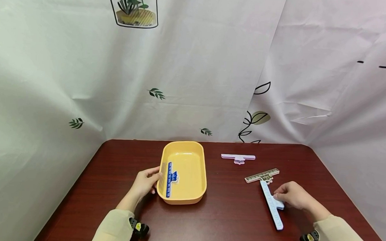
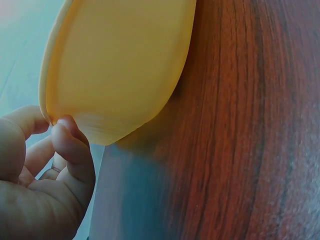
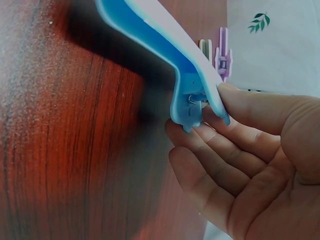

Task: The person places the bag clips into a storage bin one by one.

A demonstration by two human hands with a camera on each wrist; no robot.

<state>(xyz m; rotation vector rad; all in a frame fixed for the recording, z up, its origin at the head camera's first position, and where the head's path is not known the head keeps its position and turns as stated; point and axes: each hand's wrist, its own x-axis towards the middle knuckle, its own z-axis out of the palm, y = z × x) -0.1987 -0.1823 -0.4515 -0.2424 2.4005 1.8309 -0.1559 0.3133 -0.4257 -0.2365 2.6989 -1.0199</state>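
Note:
My left hand [image 1: 144, 183] pinches the left rim of a yellow plastic tray [image 1: 190, 170], thumb inside and fingers outside. Inside the tray, along its left side, lies a dark blue and white clip [image 1: 169, 180] with a piano-key pattern. With thumb and fingers my right hand [image 1: 292, 195] grips the handle tabs of a long light blue clip [image 1: 271, 204]. In the right wrist view the spring of this blue clip [image 3: 187, 95] shows between its two halves. Its far end overlaps a black and cream clip [image 1: 262, 175] in the head view.
A pale purple clip [image 1: 238, 157] lies near the back edge of the dark red-brown wooden table [image 1: 224, 215]. White fabric [image 1: 189, 62] with plant prints hangs behind and at both sides. Each wrist wears a small black camera.

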